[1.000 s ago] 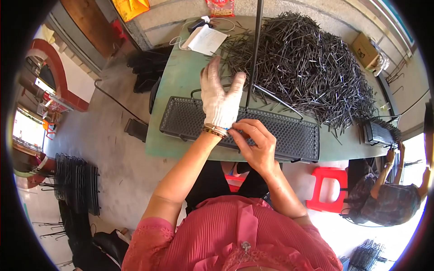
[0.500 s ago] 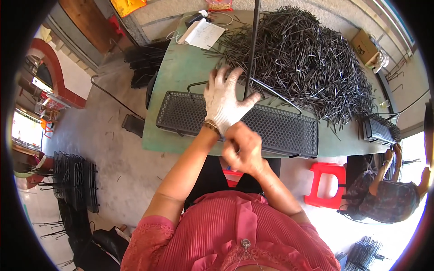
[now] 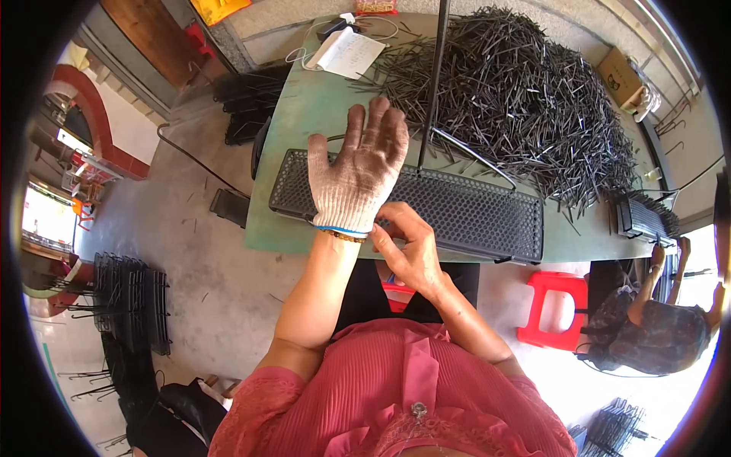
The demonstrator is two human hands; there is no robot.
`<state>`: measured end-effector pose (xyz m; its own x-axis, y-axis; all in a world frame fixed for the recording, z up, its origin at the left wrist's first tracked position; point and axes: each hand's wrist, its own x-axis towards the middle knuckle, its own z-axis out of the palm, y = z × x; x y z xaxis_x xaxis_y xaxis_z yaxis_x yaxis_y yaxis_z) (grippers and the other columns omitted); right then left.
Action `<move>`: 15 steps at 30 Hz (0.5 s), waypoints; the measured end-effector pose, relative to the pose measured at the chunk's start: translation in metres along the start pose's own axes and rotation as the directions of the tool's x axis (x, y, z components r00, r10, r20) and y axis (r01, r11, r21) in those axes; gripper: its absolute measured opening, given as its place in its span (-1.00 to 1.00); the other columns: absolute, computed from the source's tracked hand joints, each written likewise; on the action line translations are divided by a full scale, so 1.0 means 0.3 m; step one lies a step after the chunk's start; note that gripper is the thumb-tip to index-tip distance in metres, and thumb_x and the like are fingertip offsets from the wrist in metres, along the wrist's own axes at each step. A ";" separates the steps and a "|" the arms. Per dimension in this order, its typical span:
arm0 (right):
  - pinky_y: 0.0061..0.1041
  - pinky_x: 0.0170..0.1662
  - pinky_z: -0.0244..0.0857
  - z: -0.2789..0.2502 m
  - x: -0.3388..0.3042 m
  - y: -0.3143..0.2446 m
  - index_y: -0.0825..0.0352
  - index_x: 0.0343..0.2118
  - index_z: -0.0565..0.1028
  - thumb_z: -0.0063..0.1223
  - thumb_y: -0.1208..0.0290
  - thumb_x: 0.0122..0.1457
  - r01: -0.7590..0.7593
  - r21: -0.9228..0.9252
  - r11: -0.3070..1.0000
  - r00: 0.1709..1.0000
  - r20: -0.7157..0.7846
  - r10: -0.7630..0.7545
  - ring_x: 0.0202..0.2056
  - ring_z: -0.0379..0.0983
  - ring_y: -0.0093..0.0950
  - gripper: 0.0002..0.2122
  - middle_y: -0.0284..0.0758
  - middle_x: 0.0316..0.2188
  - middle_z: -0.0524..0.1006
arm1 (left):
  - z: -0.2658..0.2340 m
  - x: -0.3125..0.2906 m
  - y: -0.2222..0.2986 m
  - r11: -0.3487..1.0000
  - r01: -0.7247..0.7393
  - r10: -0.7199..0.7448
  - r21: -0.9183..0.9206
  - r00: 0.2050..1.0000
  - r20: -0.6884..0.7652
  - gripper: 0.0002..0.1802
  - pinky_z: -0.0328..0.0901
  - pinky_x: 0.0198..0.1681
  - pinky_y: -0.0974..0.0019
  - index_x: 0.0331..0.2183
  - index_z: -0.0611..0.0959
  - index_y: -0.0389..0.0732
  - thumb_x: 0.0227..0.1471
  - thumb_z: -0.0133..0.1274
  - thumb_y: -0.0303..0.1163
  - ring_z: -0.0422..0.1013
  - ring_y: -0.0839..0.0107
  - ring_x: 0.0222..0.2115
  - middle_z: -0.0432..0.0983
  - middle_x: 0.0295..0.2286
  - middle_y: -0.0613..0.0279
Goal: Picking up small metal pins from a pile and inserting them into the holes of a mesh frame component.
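Note:
My left hand (image 3: 358, 171) wears a white knit glove with a soiled grey palm and a blue-edged cuff. Its palm faces up and its fingers are spread, holding nothing, above the left part of a black perforated metal basket (image 3: 472, 217). A beaded bracelet (image 3: 343, 234) circles that wrist just below the cuff. My bare right hand (image 3: 413, 255) is at the cuff's right side, thumb and curled fingers closed at its edge; the exact pinch is partly hidden. The basket lies along the near edge of the green table (image 3: 285, 126), with a thin black rod standing up behind it.
A large heap of black strips (image 3: 525, 107) covers the table's far right. Papers (image 3: 346, 53) and a cable lie at the back left. At right are a red stool (image 3: 553, 311) and a co-worker's arms (image 3: 647, 289) at another basket. Stacked black racks (image 3: 129, 301) stand at left.
My left hand has turned from back-up to palm-up and shifted slightly left. My right hand has opened out from a blurred fist beside the wrist and closed at the glove's cuff.

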<state>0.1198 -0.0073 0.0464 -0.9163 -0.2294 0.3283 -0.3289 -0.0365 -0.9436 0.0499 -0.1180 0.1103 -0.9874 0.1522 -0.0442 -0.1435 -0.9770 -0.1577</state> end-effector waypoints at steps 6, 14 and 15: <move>-0.57 -0.40 0.40 -0.012 0.003 0.028 0.45 -0.21 0.51 0.19 0.58 0.05 0.209 -0.139 0.968 0.976 -0.035 -0.215 -0.46 0.49 -0.49 -0.78 -0.21 -0.25 0.53 | -0.052 0.012 0.013 0.992 -0.051 0.045 -0.116 0.997 -0.056 -0.35 0.16 0.13 -0.16 -0.04 0.41 -0.34 0.17 -0.21 0.10 0.23 -0.12 0.07 0.35 0.02 -0.14; -0.44 -0.40 0.40 -0.020 -0.012 0.062 0.40 -0.31 0.46 0.10 0.64 -0.08 0.374 -0.257 0.891 0.921 -0.013 -0.390 -0.46 0.48 -0.32 -0.79 -0.24 -0.36 0.49 | -0.076 -0.004 0.006 0.996 -0.019 0.012 -0.089 0.997 -0.076 -0.42 0.16 0.13 -0.18 0.00 0.38 -0.32 0.17 -0.15 -0.02 0.22 -0.11 0.10 0.32 0.06 -0.11; -0.42 -0.41 0.40 -0.026 -0.013 0.059 0.40 -0.35 0.46 0.09 0.65 -0.11 0.375 -0.238 0.896 0.926 0.050 -0.375 -0.47 0.47 -0.31 -0.80 -0.25 -0.39 0.48 | -0.064 -0.008 0.014 0.996 -0.008 0.003 -0.090 0.998 -0.065 -0.41 0.14 0.14 -0.20 0.04 0.35 -0.27 0.17 -0.16 0.01 0.21 -0.12 0.11 0.30 0.07 -0.11</move>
<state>0.1158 0.0007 0.0287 -0.7139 -0.2470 0.6553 -0.6927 0.1123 -0.7124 0.0530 -0.1196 0.0908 -0.9812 0.1591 -0.1088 -0.1286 -0.9608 -0.2456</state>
